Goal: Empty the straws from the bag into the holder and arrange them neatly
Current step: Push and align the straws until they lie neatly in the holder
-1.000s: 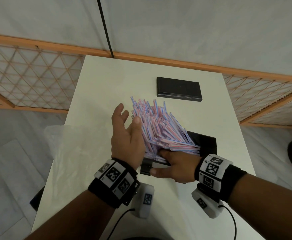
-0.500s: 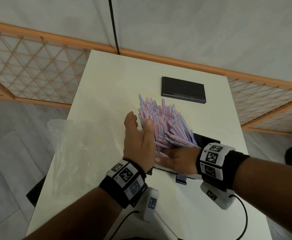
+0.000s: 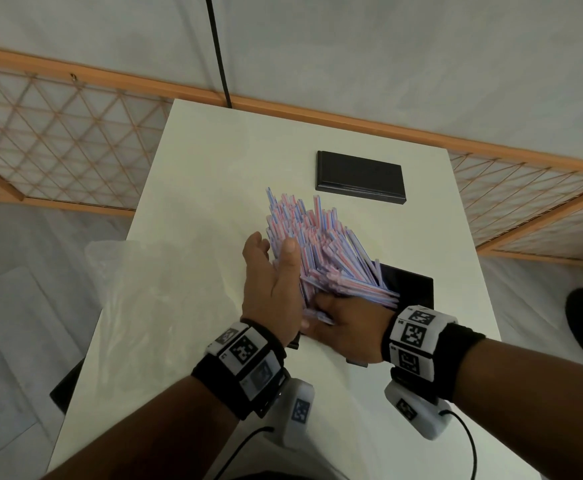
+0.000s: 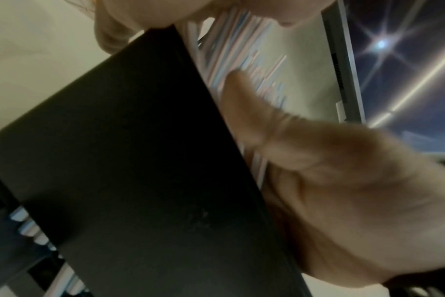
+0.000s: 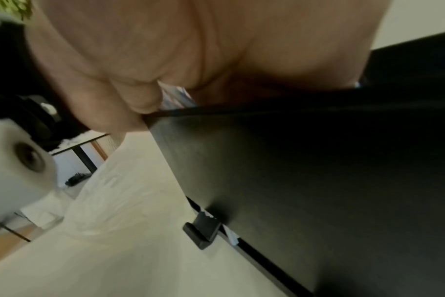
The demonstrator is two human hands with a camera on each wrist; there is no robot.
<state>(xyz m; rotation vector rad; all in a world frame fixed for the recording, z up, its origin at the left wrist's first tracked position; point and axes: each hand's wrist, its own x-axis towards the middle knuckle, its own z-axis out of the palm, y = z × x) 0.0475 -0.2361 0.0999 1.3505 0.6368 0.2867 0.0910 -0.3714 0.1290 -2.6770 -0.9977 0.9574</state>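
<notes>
Pink-and-blue striped straws (image 3: pixel 317 244) fan up and away out of a black holder (image 3: pixel 411 287) at the table's middle. My left hand (image 3: pixel 272 247) lies flat against the left side of the bundle, fingers straight and thumb (image 4: pixel 244 104) pressed on the straws (image 4: pixel 231 50) beside the holder's wall (image 4: pixel 127 160). My right hand (image 3: pixel 321 317) sits at the holder's near end, curled over its rim (image 5: pixel 318 180) and the straw bases; its fingertips are hidden among the straws. The clear bag (image 3: pixel 151 282) lies flat and limp on the table's left part.
A flat black lid (image 3: pixel 359 176) lies at the back of the white table (image 3: pixel 196 168). The bag hangs over the table's left edge. A wooden lattice rail (image 3: pixel 58 140) runs behind the table. Cables trail from both wrist cameras near the front edge.
My left hand has moved right and pushed the spread straws into a tighter, more upright bundle. My right hand has slid up from the holder's front onto the straw bases.
</notes>
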